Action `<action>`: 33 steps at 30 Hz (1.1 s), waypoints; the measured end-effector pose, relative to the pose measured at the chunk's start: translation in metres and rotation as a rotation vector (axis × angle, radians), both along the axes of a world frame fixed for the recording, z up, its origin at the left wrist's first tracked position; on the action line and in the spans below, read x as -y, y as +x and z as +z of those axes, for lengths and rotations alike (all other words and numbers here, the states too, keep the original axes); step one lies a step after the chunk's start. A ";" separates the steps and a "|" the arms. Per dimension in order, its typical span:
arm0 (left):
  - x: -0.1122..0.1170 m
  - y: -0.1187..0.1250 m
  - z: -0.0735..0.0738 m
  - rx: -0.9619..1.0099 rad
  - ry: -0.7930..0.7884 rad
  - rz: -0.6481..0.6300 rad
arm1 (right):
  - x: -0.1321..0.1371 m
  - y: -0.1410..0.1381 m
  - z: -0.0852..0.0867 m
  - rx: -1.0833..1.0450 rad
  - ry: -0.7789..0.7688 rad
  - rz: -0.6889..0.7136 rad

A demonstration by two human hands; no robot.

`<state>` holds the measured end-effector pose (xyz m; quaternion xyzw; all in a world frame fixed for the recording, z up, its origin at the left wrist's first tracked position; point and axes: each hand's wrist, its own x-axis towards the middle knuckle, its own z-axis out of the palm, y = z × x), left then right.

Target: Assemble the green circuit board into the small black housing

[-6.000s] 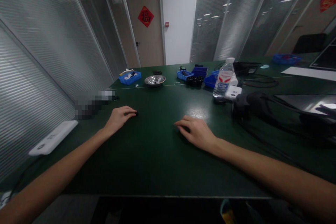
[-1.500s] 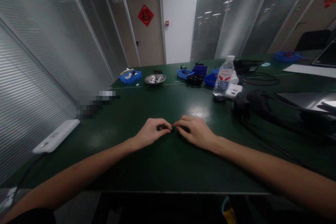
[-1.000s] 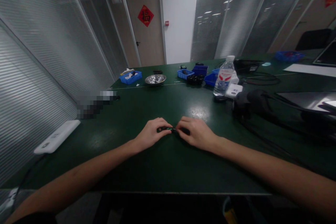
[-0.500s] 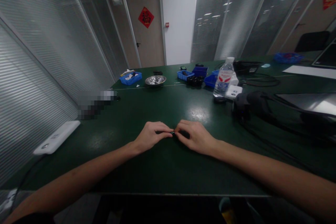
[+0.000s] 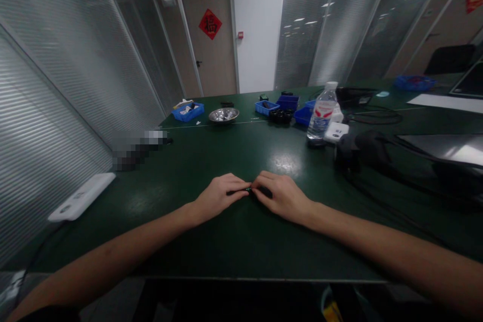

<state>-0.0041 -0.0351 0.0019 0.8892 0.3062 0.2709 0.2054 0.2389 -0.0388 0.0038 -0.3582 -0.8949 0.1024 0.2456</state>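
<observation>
Over the dark green table (image 5: 211,246), my left hand (image 5: 223,193) and my right hand (image 5: 279,193) meet fingertip to fingertip. Both are closed in a pinch. Between the fingertips shows a tiny dark piece (image 5: 248,189), too small to name and mostly covered by the fingers. The left thumb and forefinger press on it from the left, the right ones from the right. Both wrists stay low, close to the tabletop.
A water bottle (image 5: 322,114) and a black headset-like device (image 5: 362,153) stand to the right. Farther back are a metal bowl (image 5: 224,115), blue bins (image 5: 188,112) and a black bundle (image 5: 280,116). A white power strip (image 5: 82,197) lies at left.
The left fingertips have shifted very slightly to the right, towards the right hand. Both hands keep their pinch, and the things on the table stay where they were.
</observation>
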 end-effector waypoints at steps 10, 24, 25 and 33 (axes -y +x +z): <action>0.001 0.002 0.004 -0.016 -0.019 0.019 | 0.003 -0.001 0.000 0.025 0.059 -0.006; -0.020 -0.012 -0.005 -0.065 -0.001 0.165 | -0.006 0.004 0.003 0.024 0.021 -0.049; -0.022 -0.013 -0.006 -0.083 0.014 0.159 | -0.006 0.004 0.003 0.021 0.017 -0.049; -0.006 -0.008 0.004 0.009 0.031 0.213 | -0.007 0.004 0.003 -0.009 -0.001 -0.056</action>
